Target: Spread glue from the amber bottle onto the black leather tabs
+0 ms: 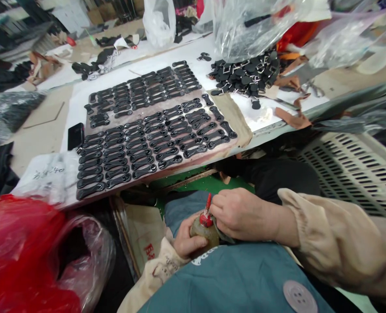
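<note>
In my lap, my left hand [190, 238] is wrapped round a glue bottle [206, 234], a cloudy yellow-brown squeeze bottle. A red nozzle [206, 213] with whitish residue points up from its top. My right hand [234, 213] is closed in a pinch right beside the nozzle; what its fingers hold is hidden, though some greyish material shows beneath them. Beyond my hands, rows of black straps [147, 139] with rounded ends lie on the table. The nearer rows look wet and glossy.
A heap of black tabs with metal buckles [245, 76] lies at the table's back right, by a clear plastic bag [248, 30]. A phone [75, 136] rests at the left. Red plastic bags [23, 252] stand left of me, a slotted crate [352, 169] right.
</note>
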